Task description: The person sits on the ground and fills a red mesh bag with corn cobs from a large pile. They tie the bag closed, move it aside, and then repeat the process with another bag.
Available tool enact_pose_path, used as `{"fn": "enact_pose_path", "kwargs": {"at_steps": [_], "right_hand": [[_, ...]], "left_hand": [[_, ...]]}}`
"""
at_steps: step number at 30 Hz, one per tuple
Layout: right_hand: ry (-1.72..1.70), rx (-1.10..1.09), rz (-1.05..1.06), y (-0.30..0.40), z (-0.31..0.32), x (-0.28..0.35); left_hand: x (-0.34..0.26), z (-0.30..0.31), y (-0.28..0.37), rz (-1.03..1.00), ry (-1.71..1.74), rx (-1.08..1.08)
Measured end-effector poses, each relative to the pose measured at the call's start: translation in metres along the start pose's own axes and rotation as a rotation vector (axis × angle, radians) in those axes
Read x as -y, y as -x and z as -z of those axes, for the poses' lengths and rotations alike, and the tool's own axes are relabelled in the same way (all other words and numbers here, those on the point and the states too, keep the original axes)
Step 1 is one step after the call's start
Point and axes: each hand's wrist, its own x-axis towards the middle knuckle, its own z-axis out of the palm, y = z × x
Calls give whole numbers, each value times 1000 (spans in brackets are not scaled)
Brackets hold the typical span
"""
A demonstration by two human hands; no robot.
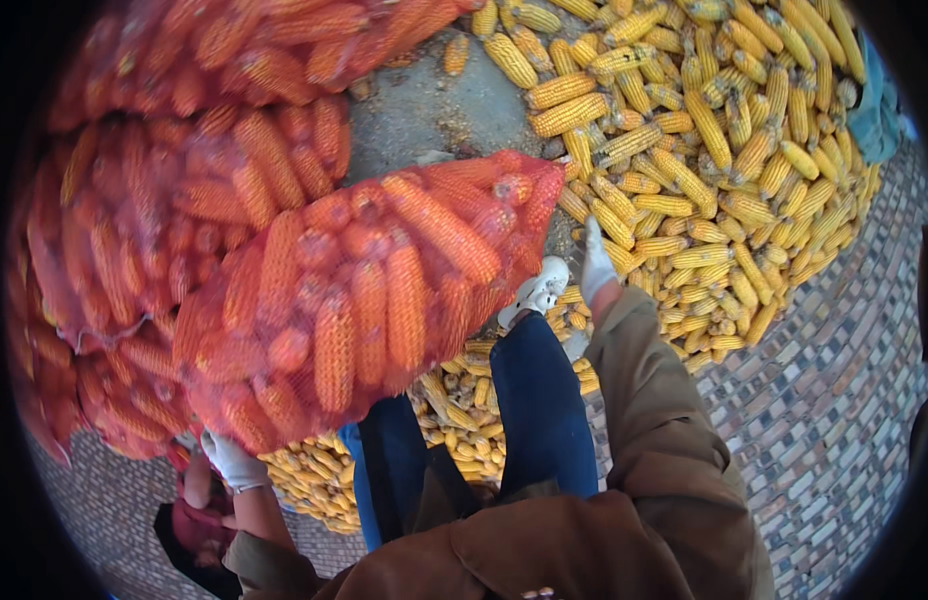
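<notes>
A red mesh sack of corn cobs (366, 300) lies slantwise before me, its pointed end at the upper right. My left hand (235, 459), in a white glove, grips the sack's lower left end; its fingertips are partly hidden by the mesh. In another white glove, my right hand (596, 255) is off the sack's right end, over loose yellow corn cobs (681, 247), with nothing seen in it. Its thumb side is hard to make out.
More filled red mesh sacks (148, 202) are stacked on the left. Bare concrete (434, 105) shows behind the sack. Loose cobs lie around my legs and my white shoe (539, 289). Brick paving (816, 352) borders the heap. Another person (201, 517) is low at the left.
</notes>
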Motion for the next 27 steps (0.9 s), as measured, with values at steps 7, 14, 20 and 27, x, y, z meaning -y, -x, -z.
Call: {"fn": "enact_pose_path", "kwargs": {"at_steps": [7,14,20,27], "right_hand": [[-500,551,-153,-112,-62,37],[-575,825,-75,-122,-75,41],[259,322,1060,-85,-56,15],[-291,370,243,-28,-39,5]], "left_hand": [[13,15,-19,87,290,792],[15,-5,0,-207,149,213],[15,-14,14,-256,52,238],[-23,-27,96,-176,82,62]]}}
